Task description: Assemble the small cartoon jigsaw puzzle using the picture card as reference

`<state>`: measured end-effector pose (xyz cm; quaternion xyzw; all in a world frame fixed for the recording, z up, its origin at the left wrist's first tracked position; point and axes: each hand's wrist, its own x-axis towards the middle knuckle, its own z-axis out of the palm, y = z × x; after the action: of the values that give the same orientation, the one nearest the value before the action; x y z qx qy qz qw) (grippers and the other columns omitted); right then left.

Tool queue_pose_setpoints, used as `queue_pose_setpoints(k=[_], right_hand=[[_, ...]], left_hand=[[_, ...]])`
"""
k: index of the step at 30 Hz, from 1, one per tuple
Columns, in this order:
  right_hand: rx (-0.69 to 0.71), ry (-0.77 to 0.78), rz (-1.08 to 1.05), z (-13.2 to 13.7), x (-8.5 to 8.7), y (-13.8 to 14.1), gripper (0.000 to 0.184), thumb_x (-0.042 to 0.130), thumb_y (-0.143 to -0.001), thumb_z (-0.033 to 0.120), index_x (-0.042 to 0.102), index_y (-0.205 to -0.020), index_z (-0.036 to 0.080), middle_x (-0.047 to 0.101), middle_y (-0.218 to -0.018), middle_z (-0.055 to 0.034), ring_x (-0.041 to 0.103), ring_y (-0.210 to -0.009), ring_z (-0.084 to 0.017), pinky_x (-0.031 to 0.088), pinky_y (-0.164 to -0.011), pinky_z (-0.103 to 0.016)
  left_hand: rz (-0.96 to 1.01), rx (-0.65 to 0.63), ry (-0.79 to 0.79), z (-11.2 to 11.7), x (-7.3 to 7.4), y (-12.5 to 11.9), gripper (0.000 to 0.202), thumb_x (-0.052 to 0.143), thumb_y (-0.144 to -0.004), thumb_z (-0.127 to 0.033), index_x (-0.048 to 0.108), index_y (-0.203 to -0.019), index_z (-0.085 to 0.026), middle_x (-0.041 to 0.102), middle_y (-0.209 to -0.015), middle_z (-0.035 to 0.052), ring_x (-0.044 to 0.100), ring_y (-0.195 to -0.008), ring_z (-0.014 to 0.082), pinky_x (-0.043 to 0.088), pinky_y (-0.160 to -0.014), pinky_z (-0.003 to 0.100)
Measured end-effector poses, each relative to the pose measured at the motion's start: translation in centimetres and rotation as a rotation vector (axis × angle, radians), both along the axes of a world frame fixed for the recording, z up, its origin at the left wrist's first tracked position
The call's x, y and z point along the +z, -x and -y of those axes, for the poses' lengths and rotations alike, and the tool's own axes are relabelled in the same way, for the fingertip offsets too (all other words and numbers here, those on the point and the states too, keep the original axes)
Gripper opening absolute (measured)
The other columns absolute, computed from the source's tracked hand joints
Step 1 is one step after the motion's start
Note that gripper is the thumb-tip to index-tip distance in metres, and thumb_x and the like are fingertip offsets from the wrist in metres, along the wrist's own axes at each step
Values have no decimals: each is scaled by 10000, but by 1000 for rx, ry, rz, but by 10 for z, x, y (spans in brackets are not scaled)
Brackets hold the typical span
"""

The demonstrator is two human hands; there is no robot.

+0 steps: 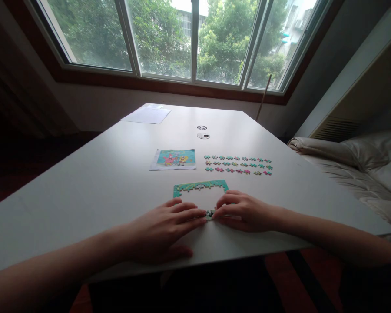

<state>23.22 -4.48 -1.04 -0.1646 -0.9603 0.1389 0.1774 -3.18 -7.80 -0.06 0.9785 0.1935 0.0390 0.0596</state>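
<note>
A jigsaw puzzle border (200,185), teal-green with knobbed inner edges, lies near the front of the white table with its middle unfilled. My left hand (172,224) rests palm down over its lower left part, fingers stretched out and tips touching the bottom strip. On the lower right side, my right hand (239,211) has bent fingers, with thumb and index finger closed at a dark patterned puzzle piece (210,214) in the bottom edge. Both hands cover much of the lower border. Beyond it lies a picture sheet (177,159) with pink and yellow cartoon figures.
Loose puzzle pieces (235,164) lie in three rows right of the picture sheet. Two round inserts (203,135) sit farther back in the white table (124,174). White paper (146,115) lies at the far left corner. A padded sofa (352,174) stands at right.
</note>
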Motion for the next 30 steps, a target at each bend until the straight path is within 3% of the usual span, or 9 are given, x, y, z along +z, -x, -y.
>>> queue_pose_setpoints(k=[17, 23, 27, 30], right_hand=[[-10, -34, -28, 2, -1, 1, 199, 482, -884, 228, 656, -968, 183, 624, -903, -75, 537, -791, -136, 461, -757, -277], [-4, 99, -11, -1, 5, -5, 172, 508, -872, 227, 616, -994, 171, 621, -919, -77, 551, -849, -145, 454, -807, -292], [-125, 143, -21, -12, 10, -21, 220, 525, -866, 276, 559, -1060, 179, 605, -991, -86, 539, -950, -170, 443, -859, -333], [-199, 131, 75, -23, 10, -34, 500, 578, -821, 388, 437, -1261, 194, 500, -1230, -124, 434, -1162, -227, 365, -985, -422]], left_hand=[[30, -3, 59, -1, 1, -2, 497, 447, -895, -382, 357, -1347, -195, 500, -1314, 87, 448, -1169, 265, 305, -980, 398], [43, -23, 128, -5, 6, -1, 553, 485, -878, -379, 305, -1377, -224, 456, -1352, 83, 402, -1214, 270, 311, -1008, 407], [112, 114, 82, -13, 8, 10, 586, 483, -882, -397, 254, -1400, -246, 385, -1397, 100, 380, -1236, 274, 329, -1013, 434], [120, 257, 10, -20, 7, 22, 556, 477, -882, -431, 312, -1375, -236, 421, -1366, 110, 394, -1223, 288, 363, -987, 451]])
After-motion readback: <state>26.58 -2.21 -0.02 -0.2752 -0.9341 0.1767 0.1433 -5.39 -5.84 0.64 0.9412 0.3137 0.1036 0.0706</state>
